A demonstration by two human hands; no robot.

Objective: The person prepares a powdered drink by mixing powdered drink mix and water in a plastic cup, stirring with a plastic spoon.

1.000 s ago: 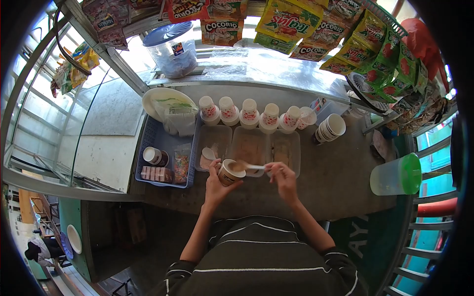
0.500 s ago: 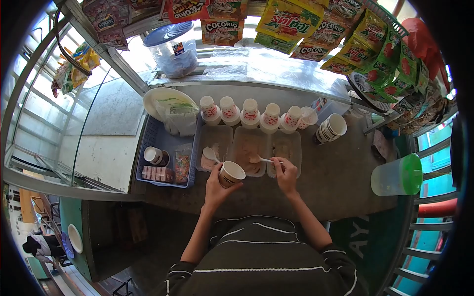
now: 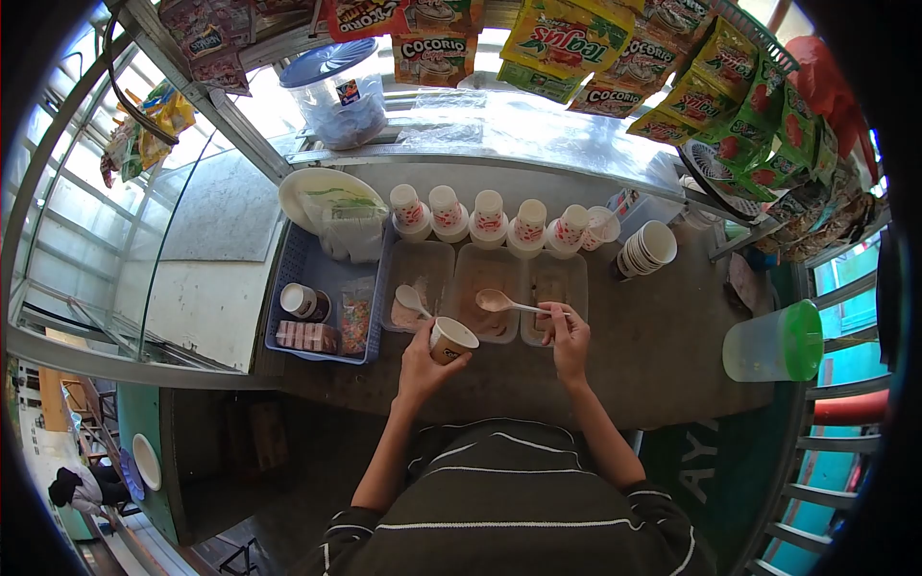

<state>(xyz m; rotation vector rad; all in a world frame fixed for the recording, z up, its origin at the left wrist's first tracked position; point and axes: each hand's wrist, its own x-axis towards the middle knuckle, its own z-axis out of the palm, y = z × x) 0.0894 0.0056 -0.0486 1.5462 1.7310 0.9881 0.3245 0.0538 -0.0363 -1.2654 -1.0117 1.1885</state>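
Observation:
My left hand point(image 3: 423, 369) is wrapped round a brown and white paper cup point(image 3: 451, 340), its mouth tilted up toward me. Between the fingers of my right hand point(image 3: 567, 338) is the handle of a white spoon point(image 3: 497, 301); its bowl carries light brown powder. The spoon is over the middle plastic container point(image 3: 477, 257), which holds brownish powder. To the left, a second container point(image 3: 418, 259) has pinkish powder and another white spoon point(image 3: 411, 300) in it. A third container point(image 3: 574, 288) with some pale powder lies partly behind my right hand.
Stacks of white-and-red cups point(image 3: 489, 221) line the back. A blue basket point(image 3: 279, 317) with packets stands left, a stack of paper cups point(image 3: 646, 252) right. A green-lidded pitcher point(image 3: 759, 344) is at the far right. Sachets point(image 3: 567, 36) hang overhead.
The spoon's bowl has turned to face up and now shows powder in it. My right hand has shifted slightly to the right, while the cup in my left hand stays nearly in place.

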